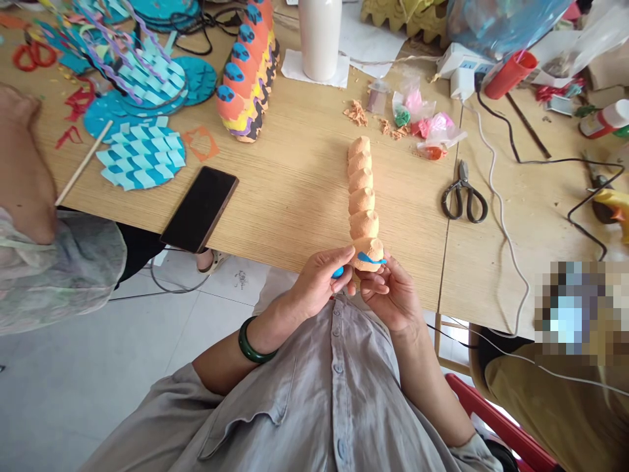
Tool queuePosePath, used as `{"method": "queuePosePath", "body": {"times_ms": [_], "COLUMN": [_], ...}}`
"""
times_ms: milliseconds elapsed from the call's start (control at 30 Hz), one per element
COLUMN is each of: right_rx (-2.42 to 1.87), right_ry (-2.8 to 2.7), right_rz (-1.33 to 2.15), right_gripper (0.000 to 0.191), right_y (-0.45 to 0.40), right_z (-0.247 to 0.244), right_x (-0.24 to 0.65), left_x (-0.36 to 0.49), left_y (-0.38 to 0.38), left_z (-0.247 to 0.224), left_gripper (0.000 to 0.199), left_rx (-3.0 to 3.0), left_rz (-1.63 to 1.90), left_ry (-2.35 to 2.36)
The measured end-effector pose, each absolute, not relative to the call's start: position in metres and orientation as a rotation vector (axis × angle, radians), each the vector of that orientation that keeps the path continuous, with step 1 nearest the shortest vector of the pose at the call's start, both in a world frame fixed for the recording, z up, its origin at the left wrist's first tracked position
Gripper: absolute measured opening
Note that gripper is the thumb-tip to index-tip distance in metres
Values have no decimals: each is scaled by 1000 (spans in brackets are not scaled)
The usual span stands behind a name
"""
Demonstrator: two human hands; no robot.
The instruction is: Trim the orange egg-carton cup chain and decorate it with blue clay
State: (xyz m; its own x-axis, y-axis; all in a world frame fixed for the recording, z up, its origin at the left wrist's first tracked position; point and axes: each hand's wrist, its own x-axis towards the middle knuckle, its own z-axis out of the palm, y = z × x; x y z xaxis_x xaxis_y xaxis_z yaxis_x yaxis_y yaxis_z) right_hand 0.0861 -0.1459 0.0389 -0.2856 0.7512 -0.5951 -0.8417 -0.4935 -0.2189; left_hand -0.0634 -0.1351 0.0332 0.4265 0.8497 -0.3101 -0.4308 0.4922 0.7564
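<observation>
A light-orange lumpy strip, like an egg-carton row coated in clay, lies lengthwise on the table and points toward me. Across its near end runs a thin piece of blue clay. My left hand is closed around a small blue clay ball, its thumb beside the strip's near end. The fingers of my right hand pinch the right tip of the blue piece against the strip. The undersides of both hands' grips are partly hidden.
Left of the strip are a phone, a painted orange, yellow and black bumpy piece and blue paper-scaled discs. Black-handled scissors, bagged clay and cables lie right. A white bottle stands behind. Another person's arm rests left.
</observation>
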Motion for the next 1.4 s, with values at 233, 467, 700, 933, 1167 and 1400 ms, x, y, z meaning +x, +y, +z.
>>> {"method": "queuePosePath", "body": {"times_ms": [233,467,700,933,1167,1400], "right_rx": [-860,-942,-921,-941,-918,-949], "right_ry": [56,-41,-70,-117,-126,-109], "right_rz": [1860,1808,1814,1801,1792,1770], "right_gripper": [37,39,42,41,42,37], "right_y": [-147,-150,-155,-156,-158,-154], "right_z": [40,44,45,46,46,43], "right_x": [83,76,74,71,70,68], "left_x": [-65,-64,-67,-65,-65,-63], "left_y": [-136,-137,-135,-135,-134,-136], "left_z": [37,33,30,31,28,22], "left_gripper": [41,36,36,42,41,36], "left_rx": [571,566,617,606,627,638], "left_rz": [873,931,953,971,978,976], "left_ry": [717,831,889,934,932,931]}}
